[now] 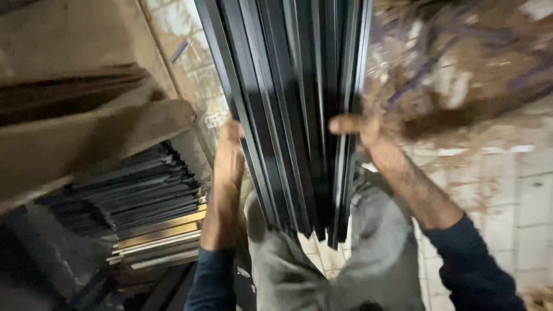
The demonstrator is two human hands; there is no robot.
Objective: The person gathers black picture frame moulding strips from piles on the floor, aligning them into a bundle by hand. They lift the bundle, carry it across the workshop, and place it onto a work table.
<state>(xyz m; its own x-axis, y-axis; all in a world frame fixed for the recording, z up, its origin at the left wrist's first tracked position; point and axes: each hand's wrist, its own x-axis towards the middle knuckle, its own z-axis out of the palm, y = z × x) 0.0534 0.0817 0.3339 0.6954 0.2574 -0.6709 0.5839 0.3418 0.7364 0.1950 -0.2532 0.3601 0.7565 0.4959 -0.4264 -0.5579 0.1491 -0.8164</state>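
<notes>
With both palms clamped against opposite sides, the left hand [230, 151] and right hand [364, 131] squeeze a bundle of long black strips [294, 115] upright above the person's lap, keeping the loose lengths from splaying.

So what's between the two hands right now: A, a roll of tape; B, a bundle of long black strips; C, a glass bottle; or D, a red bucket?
B: the left hand and right hand each press a side of the black strips.
</notes>
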